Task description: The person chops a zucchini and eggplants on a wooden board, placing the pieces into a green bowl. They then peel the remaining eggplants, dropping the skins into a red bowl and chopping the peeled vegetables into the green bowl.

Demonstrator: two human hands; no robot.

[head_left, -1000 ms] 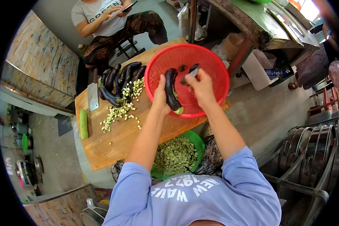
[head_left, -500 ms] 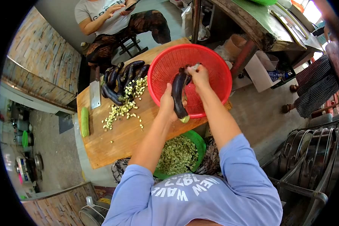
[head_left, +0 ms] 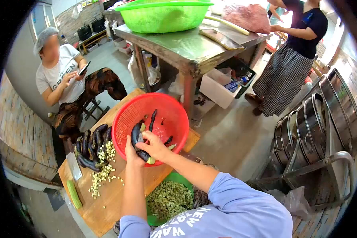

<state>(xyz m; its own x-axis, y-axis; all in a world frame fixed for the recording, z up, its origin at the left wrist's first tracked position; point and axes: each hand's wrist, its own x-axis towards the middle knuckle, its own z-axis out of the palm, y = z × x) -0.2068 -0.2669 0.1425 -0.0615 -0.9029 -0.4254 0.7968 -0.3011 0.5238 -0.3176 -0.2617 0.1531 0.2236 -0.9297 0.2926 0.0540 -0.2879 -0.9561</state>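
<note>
Two hands (head_left: 144, 148) on eggplant (head_left: 138, 139); shirt (head_left: 186, 222) lettering "WAVE".

A dark purple eggplant (head_left: 138, 142) over a bright red basket (head_left: 171, 115); pale green diced pieces in a green bowl (head_left: 185, 180); a lime-green basket (head_left: 162, 18) on the table; a black-and-white checked skirt (head_left: 281, 81); a light blue sleeve (head_left: 242, 200).

grey floor (head_left: 230, 139), steel table (head_left: 186, 43)
</note>
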